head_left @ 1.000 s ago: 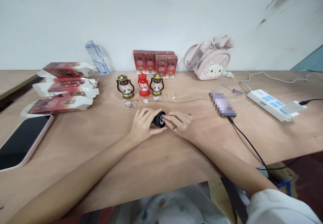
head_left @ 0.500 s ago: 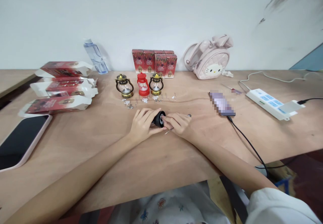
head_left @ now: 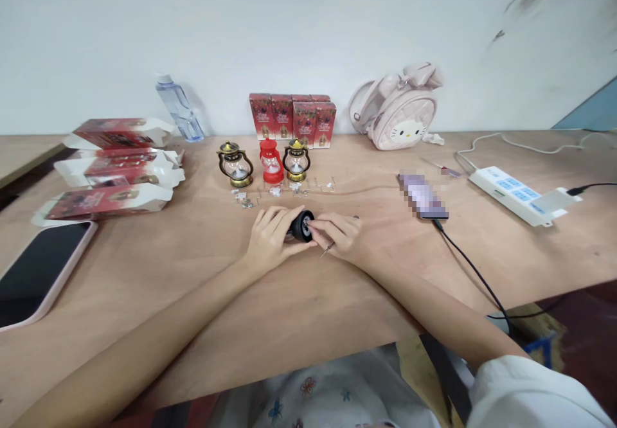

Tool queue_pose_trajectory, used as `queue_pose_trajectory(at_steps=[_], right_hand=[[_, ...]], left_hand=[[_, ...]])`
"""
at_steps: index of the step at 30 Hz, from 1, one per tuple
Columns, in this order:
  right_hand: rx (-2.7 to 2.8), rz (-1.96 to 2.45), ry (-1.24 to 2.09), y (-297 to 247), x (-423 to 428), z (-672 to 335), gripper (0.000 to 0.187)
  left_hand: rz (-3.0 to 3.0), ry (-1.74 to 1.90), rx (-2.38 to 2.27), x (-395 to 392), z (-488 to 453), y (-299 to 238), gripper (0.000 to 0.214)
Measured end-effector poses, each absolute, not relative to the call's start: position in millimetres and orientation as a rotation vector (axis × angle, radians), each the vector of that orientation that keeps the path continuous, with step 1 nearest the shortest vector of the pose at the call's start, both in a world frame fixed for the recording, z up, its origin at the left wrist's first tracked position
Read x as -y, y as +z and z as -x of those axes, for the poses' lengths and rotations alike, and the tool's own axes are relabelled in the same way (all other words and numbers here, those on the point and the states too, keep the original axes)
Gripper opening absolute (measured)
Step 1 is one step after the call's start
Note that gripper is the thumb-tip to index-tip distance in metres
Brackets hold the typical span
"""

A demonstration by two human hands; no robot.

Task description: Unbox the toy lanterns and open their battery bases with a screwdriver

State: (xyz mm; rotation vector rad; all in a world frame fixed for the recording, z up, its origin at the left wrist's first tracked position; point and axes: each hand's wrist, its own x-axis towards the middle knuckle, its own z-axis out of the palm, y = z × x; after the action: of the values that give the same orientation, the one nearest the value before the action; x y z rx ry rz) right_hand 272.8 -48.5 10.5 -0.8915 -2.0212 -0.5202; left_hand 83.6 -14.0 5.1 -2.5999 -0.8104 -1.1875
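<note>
My left hand (head_left: 270, 240) is closed around a small black lantern (head_left: 299, 227), tipped on its side with its round underside facing right. Most of its clear body is hidden behind my fingers. The thumb and fingertips of my right hand (head_left: 340, 235) pinch at the opening in that underside; any small part between them is too hidden to make out. A thin screwdriver (head_left: 326, 251) is tucked in the same hand, shaft pointing down toward me. Beyond my hands stand two bronze-coloured lanterns (head_left: 235, 166) and a red lantern (head_left: 272, 163), with small wire pieces (head_left: 324, 185) lying before them.
Red printed boxes (head_left: 292, 119) stand by the wall, beside a pink bag (head_left: 405, 119). Opened boxes (head_left: 116, 171), a bottle (head_left: 180, 110) and a large phone (head_left: 43, 274) are on the left. Rightward lie a cabled phone (head_left: 424, 196) and a power strip (head_left: 515, 193).
My right fingertips stay at the lantern's underside, and the screwdriver has tilted slightly in that hand. The view has shifted a little; both hands keep their hold.
</note>
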Motion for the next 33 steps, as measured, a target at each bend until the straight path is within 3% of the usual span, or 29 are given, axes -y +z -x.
queue_pose_trajectory(at_steps=[33], right_hand=[[2.059,0.893,-0.429,0,38,-270,0.012]], left_hand=[[2.654,-1.19,0.763,14,-83,7,0.058]])
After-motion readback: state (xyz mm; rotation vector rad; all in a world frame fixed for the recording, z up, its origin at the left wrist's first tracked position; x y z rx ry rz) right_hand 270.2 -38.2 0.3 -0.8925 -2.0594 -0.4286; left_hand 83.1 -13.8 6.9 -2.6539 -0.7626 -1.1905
